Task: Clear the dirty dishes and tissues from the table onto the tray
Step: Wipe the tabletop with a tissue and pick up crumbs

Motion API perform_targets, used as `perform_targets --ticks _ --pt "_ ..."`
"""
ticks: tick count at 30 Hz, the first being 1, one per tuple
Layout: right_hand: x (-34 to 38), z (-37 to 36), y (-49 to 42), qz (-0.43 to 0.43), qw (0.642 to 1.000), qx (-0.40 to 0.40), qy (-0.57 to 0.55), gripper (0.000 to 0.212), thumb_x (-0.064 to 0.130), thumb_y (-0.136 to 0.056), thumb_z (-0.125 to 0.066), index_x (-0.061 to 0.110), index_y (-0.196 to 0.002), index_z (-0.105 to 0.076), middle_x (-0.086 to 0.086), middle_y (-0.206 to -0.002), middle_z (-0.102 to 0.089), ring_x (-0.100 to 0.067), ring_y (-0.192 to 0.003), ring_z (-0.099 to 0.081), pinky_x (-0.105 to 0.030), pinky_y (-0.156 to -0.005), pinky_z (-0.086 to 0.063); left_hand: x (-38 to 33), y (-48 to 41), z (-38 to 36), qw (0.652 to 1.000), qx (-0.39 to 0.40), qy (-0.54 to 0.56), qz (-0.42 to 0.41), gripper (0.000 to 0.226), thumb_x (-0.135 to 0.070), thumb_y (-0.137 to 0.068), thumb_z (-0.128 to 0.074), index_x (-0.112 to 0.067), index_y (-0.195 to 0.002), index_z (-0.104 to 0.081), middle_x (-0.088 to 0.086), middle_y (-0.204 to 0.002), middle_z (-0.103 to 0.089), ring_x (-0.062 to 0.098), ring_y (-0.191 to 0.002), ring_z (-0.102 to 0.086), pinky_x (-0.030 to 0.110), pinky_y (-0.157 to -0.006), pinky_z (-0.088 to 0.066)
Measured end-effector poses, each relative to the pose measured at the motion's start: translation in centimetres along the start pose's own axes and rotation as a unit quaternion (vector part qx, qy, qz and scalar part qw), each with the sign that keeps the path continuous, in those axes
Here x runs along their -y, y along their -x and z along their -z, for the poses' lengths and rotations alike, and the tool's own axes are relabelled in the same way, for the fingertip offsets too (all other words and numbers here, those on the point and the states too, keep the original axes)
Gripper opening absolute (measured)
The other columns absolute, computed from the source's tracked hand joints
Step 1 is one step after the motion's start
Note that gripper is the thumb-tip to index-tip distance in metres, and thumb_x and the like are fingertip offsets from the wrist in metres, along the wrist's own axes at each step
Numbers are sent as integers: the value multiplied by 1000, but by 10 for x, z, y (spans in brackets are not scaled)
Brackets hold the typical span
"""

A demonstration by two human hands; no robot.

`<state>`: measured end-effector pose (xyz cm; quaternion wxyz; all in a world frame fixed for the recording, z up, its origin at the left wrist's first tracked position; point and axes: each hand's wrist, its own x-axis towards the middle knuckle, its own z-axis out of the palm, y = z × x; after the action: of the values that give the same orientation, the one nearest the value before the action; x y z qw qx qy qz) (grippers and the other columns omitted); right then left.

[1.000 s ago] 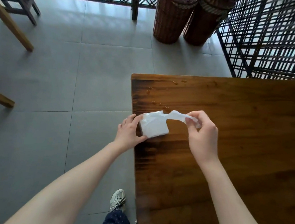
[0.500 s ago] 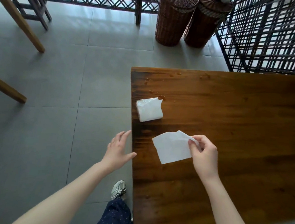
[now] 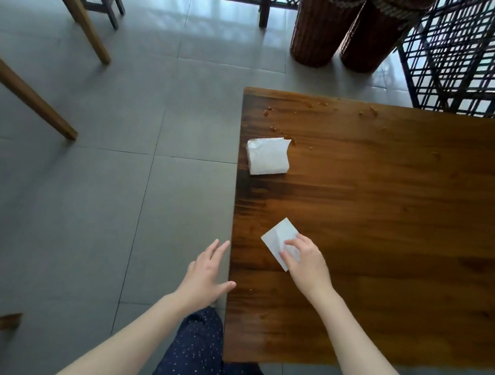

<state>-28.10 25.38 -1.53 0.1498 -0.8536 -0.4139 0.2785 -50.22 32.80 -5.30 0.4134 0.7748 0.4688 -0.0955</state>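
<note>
Clearing barely begun, by my read: bench (image 3: 385, 227) shows no dishes, no tray | tissue pack (image 3: 268, 156) near its left edge | left grip (image 3: 207, 273) open, off-bench | right grip (image 3: 302, 259) pinching loose tissue (image 3: 278, 234) on bench | brown spots (image 3: 274, 127) unwiped.

R hand (image 3: 305, 261) on loose tissue (image 3: 278, 237), tissue pack (image 3: 268, 156) farther up table (image 3: 386, 213)

tissue (image 3: 276, 236) partly under right hand (image 3: 305, 263), table (image 3: 400, 229) cut off right
</note>
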Motion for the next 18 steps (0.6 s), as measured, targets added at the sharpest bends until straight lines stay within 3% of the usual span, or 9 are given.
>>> perform_targets --ticks 4,7,10,14,18 --pt "1 -20 4 18 999 12 36 37 29 -90 -62 21 -126 -59 -1 -150 -37 -21 -137 -36 -36 -110 -36 -5 9 -2 1000 -10 15 15 85 -49 -86 -61 -37 -150 -6 -8 -160 -4 20 -146 -13 46 -116 -18" --pt "-1 -31 4 45 996 27 72 55 25 -92 -60 22 -143 -40 -3 -154 -29 -21 -142 -26 -35 -113 -29 -3 14 -1 999 -27 19 23 83 -48 -87 -61 -37 -150 -7 -8 -159 -5 19 -146 -13 45 -116 -17" --pt "-2 -41 3 70 991 34 106 54 23 -95 -54 20 -146 -34 -4 -155 -26 -21 -144 -19 -33 -115 -23 1 18 0 998 -39 22 33 83 -48 -87 -61 -35 -151 -9 -6 -159 -6 19 -145 -14 44 -115 -18" --pt "-1 -43 2 79 995 -6 64 41 20 -97 -51 12 -137 -49 -7 -147 -41 -23 -138 -32 -32 -110 -31 5 22 0 998 -43 39 39 81 -46 -87 -62 -32 -151 -13 -3 -159 -11 20 -144 -16 44 -114 -19" --pt "-1 -43 1 92 995 -28 38 27 11 -94 -55 4 -119 -65 -9 -121 -61 -22 -114 -54 -28 -95 -46 9 26 -2 996 -56 50 56 79 -45 -87 -62 -30 -150 -16 -1 -157 -14 20 -142 -20 42 -113 -22"
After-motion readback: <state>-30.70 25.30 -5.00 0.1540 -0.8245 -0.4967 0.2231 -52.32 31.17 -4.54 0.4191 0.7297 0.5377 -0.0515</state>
